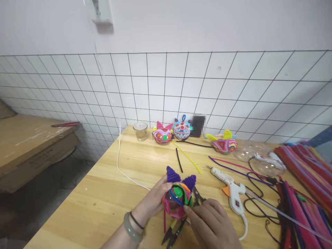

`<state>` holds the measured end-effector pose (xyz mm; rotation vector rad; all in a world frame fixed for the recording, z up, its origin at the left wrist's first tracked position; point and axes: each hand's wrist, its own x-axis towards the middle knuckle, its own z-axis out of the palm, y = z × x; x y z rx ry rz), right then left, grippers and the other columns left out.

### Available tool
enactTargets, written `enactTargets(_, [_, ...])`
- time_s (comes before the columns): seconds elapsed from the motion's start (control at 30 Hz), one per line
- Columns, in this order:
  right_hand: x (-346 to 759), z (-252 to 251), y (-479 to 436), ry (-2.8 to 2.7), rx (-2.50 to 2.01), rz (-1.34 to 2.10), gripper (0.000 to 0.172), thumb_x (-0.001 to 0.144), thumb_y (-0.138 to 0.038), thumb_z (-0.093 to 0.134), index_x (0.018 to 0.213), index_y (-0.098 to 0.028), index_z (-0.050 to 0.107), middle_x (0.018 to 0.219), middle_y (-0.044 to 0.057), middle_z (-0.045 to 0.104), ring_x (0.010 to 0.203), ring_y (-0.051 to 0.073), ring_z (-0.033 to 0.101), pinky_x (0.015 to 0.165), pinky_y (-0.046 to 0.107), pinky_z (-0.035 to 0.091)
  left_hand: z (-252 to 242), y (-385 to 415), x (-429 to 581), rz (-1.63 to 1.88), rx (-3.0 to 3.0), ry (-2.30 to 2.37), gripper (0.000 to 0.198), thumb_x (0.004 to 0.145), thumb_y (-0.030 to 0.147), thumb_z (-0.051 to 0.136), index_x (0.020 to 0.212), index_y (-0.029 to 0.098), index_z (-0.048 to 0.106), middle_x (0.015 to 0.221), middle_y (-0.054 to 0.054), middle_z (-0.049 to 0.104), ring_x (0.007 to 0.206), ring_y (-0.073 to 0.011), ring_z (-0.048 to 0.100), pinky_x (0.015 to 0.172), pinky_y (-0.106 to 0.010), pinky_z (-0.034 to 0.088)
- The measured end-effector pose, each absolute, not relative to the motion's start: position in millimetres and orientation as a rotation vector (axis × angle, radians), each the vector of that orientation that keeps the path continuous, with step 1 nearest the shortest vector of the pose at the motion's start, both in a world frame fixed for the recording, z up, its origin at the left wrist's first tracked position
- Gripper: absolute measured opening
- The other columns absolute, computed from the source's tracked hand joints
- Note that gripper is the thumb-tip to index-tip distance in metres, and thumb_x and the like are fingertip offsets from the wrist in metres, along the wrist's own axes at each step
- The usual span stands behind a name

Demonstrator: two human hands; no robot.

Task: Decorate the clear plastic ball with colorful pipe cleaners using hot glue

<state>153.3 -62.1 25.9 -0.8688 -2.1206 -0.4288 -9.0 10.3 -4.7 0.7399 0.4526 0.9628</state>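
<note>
My left hand (158, 194) grips a clear plastic ball (173, 200) partly covered with coloured pipe cleaners, two purple ears standing on top. A green spiral, a blue strip and pink coils show on its front. Against the ball's lower right side, my right hand (212, 221) has its thumb and fingers closed at the end of a black pipe cleaner (183, 197) that curves over the front. The fingertips partly hide that end. Under the ball lie black scissors (169, 237), partly covered by the ball and my right hand. A pink strip (164, 221) hangs below the ball.
Finished-looking pipe-cleaner heads (163, 134) stand near the tiled wall beside a lidded glass cup (140, 131). A white glue gun (228, 186) with its cord lies right. Clear plastic shells (268, 167) and pipe-cleaner bundles (306, 169) fill the right side. A white cable (118, 159) crosses the left.
</note>
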Motion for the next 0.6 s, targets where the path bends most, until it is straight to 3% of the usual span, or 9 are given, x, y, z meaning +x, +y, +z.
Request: enactTargets(0.6, [160.5, 31.1, -60.5, -2.204, -0.823, -0.377, 0.024, 0.096, -0.012, 0.041, 0.096, -0.01, 0.065, 0.065, 0.004, 0.064, 0.058, 0.014, 0.058, 0.066, 0.033, 0.042, -9.8, 11.7, -11.4, 0.914, 0.808, 0.415, 0.024, 0.08, 0.023, 0.064, 0.103, 0.015, 0.068, 0.089, -0.006, 0.07, 0.077, -0.0159, 0.064, 0.073, -0.026, 0.048])
